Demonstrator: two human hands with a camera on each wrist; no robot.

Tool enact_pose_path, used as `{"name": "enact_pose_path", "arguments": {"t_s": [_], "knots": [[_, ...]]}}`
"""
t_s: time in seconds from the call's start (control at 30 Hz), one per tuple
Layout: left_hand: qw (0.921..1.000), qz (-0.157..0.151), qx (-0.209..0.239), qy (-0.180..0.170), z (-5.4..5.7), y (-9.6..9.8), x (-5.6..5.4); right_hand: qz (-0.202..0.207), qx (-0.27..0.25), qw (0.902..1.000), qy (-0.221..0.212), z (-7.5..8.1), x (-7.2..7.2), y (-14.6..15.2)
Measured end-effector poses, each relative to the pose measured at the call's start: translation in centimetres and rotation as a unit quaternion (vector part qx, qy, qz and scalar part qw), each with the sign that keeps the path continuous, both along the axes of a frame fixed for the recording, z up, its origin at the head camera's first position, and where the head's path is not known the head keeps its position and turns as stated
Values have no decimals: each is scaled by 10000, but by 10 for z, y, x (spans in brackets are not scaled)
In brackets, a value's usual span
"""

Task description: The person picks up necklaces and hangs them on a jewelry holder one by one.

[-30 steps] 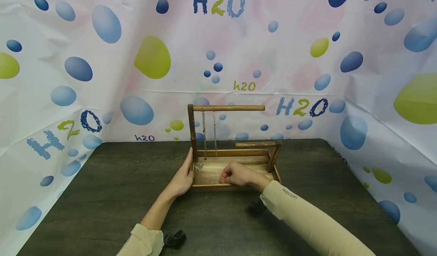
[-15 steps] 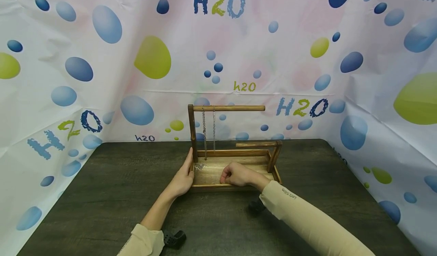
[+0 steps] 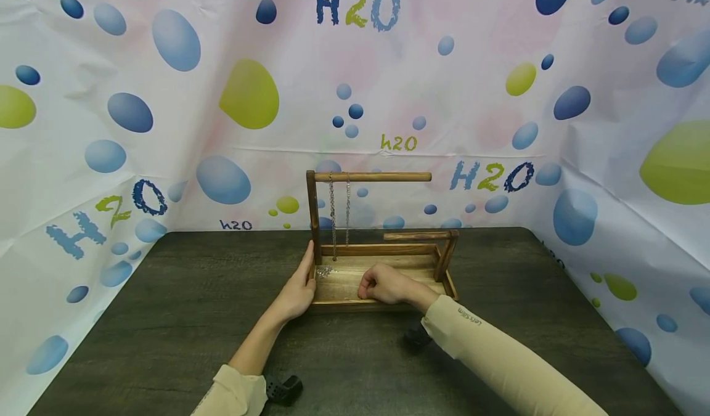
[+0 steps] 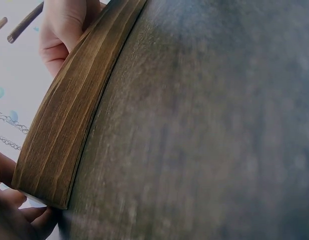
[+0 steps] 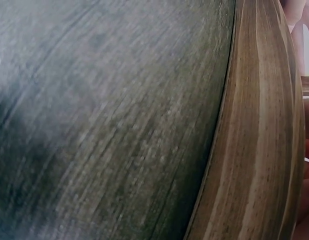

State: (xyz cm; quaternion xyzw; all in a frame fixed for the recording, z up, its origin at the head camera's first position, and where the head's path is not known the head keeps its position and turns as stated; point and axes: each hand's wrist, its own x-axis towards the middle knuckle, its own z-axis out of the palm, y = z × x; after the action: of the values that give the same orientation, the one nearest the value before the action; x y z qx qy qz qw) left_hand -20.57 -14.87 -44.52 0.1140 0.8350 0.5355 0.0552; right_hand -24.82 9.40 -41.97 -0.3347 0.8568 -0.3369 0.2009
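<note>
A wooden jewelry stand [image 3: 371, 177] with a shallow tray base sits on the table. Two silver chains, a left one [image 3: 333, 219] and a right one [image 3: 347, 212], hang from its tall bar. A small silvery heap [image 3: 325, 271] lies in the tray's left end. My left hand [image 3: 296, 293] holds that end, fingers along the outside and thumb at the near corner. Inside the tray, my right hand [image 3: 385, 283] has its fingers bent down close behind the front wall [image 5: 254, 150]. Its fingertips are hidden, and I cannot tell whether they pinch something.
A shorter wooden bar [image 3: 416, 236] rises on a post at the stand's right. The dark table [image 3: 183, 317] runs up to a patterned backdrop [image 3: 471, 95]. A black strap [image 3: 284, 389] sits by the left sleeve.
The right chain's lower end has shifted slightly up and left and hangs straighter. Both hands have stayed nearly where they were.
</note>
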Motion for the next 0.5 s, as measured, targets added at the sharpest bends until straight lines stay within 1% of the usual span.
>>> {"name": "enact_pose_path", "arguments": {"t_s": [0.23,0.5], "knots": [[10000,34,-33,16,-1,0,0,4,-46,10000,-37,1,1,-1],[10000,34,-22,14,-2,0,0,213,-45,9996,171,-1,1,-3]]}}
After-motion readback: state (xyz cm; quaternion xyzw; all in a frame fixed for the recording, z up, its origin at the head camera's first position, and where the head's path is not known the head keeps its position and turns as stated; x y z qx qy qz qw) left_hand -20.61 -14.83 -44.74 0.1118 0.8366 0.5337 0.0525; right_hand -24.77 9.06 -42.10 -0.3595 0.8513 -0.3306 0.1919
